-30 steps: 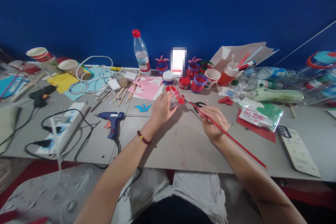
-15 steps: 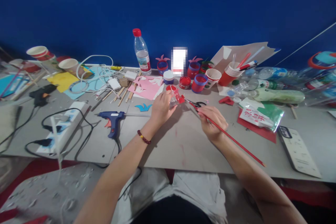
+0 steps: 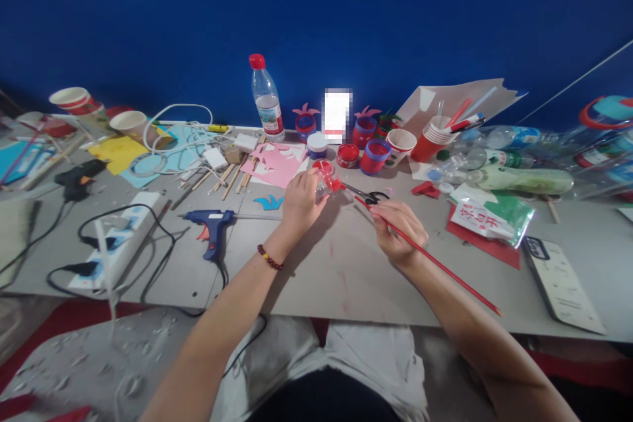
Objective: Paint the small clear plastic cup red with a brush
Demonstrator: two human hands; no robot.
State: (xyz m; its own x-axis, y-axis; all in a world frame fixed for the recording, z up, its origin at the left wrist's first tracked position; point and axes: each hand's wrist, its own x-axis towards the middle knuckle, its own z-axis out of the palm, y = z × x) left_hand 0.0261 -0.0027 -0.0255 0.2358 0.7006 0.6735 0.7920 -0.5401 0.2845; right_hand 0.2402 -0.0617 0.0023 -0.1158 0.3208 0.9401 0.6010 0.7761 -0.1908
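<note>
Partly coated clear plastic piece held above a worktable; directions were read from the piece, with twelve o'clock toward the blue wall. The left hand had its fingers clamped around the clear plastic piece, apparently a section of bottle, which lay at mid-table before the person. The right hand had thumb and fingers pinched together on a red-handled paintbrush, its handle trailing toward four o'clock. The bristle end lay close to the red edge of the piece; whether it touched could not be told.

State of the work: red covered part of the piece, chiefly at the end facing the brush, while the part by the left fingers appeared clear. The coating was therefore judged incomplete; the hidden side could not be assessed. An uncapped jar of red paint stood at one o'clock, and a red cup with a purple rim, coated but without leaves, at two. Leaf-topped pots stood farther off at eleven and one. A blue paper crown lay loose at eight, and black-handled scissors between three and four.
</note>
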